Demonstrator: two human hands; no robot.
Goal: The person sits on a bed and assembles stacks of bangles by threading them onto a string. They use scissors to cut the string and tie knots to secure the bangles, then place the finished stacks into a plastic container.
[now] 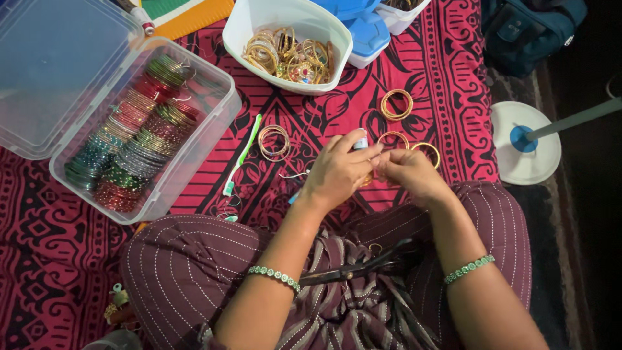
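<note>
Both her left hand (337, 172) and right hand (407, 174) pinch a thin gold bangle (367, 179), seemingly light, stiff, best gripped at its rim.

Hidden between the fingers, cut at the edges

What the left hand (338, 170) and right hand (408, 174) pinch is mostly covered, too small to identify; the clear lidded box (45, 84), blue container (363, 26) and dark bag (528, 29) run off the frame.
</note>
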